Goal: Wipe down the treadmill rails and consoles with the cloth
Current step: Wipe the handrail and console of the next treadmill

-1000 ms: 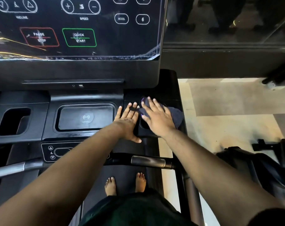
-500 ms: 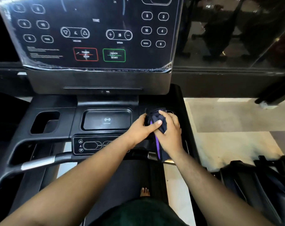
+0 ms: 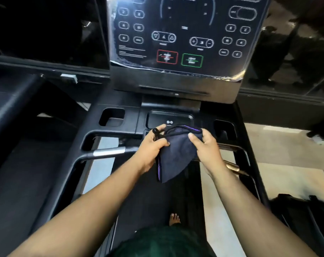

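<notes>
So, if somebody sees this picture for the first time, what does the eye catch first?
First the dark cloth at the centre, held up between the left hand and the right hand above the treadmill belt. Next the console screen at the top, with its red button and green button side by side.

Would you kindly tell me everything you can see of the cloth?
The cloth is dark navy with a purple edge, soft and towel-like, folded. It hangs in the air in front of the console tray, its tip pointing down. The left hand grips its left top corner, the right hand pinches its right top corner.
</notes>
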A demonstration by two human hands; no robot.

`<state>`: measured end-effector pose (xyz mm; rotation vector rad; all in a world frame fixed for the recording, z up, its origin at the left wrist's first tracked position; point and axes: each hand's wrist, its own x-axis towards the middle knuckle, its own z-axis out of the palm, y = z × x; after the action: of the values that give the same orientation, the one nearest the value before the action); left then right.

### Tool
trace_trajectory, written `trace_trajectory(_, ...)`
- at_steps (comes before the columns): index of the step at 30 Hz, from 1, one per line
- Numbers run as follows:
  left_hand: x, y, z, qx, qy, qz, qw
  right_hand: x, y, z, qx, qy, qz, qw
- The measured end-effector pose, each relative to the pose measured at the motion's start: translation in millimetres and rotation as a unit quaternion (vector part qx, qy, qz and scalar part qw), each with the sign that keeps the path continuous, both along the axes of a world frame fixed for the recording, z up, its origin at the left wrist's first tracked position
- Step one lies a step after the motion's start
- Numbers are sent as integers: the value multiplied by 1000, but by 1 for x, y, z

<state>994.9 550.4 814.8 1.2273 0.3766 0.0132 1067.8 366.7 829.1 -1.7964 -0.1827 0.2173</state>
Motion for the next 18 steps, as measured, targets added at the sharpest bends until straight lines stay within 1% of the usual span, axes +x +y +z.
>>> trace_trajectory(1, -11, 9, -6, 15, 12, -4, 1000, -5, 7, -1, 15, 21, 6, 1000)
trace_trajectory(2, -23, 18, -11, 51, 21, -22, 998, -9, 15, -2, 20, 30, 17, 999)
trace_trajectory(4, -44, 37, -22, 153, 52, -41, 986, -17, 32, -8, -19, 27, 40, 999)
trace_trajectory(6, -58, 55, -35, 218, 80, -13, 973, -22, 48, -19, -65, -5, 77, 995)
trace_trajectory(7, -63, 61, -39, 226, 78, 18, 971, -26, 57, -20, -78, -19, 89, 993)
trace_trajectory(11, -86, 76, -42, 208, 55, 123, 969, -41, 87, -28, -103, -64, 123, 985)
trace_trajectory(15, -95, 84, -48, 213, 49, 183, 958, -54, 115, -40, -148, -144, 171, 963)
trace_trajectory(16, -95, 86, -49, 214, 51, 194, 956, -58, 122, -42, -156, -168, 174, 958)
trace_trajectory(18, -93, 92, -50, 216, 57, 208, 952, -68, 137, -45, -181, -228, 148, 945)
